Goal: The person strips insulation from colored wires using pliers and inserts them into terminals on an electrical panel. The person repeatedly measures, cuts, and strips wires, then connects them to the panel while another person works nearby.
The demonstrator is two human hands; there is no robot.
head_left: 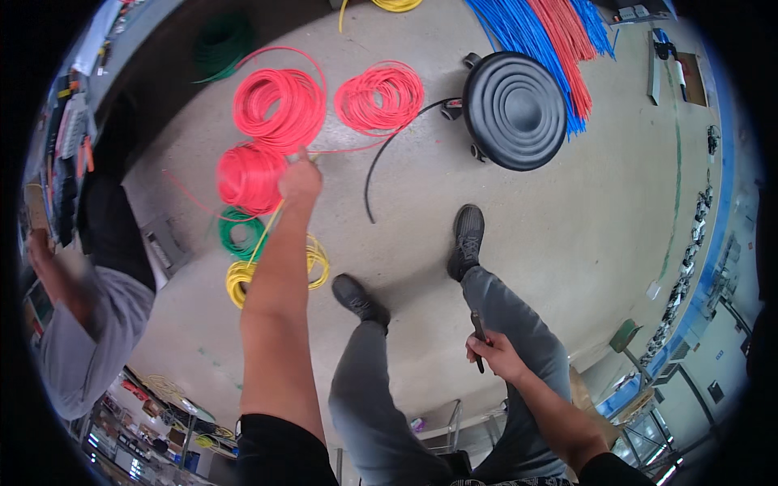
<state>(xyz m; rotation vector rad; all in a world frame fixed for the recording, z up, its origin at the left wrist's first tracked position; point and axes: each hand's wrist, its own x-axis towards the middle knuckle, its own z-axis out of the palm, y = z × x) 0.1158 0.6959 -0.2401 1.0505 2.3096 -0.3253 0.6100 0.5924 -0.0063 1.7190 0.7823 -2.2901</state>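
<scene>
My left hand [300, 180] is stretched out forward, pinching a thin yellow wire [267, 231] that runs back down along my forearm, with a red strand leading off to the right at the fingertips. It hovers over red wire coils [279, 101] on the concrete floor. My right hand [493, 354] rests beside my right thigh, closed around a dark slim tool [478, 328]. My legs in grey trousers and black shoes [466, 239] stand below.
More coils lie on the floor: red [379, 97], red [250, 176], green [241, 235], yellow [243, 277]. A black round stool or reel [513, 109] with a black cable sits ahead. Blue and red wire bundles [543, 32] lie beyond. Another person in grey [89, 324] stands left.
</scene>
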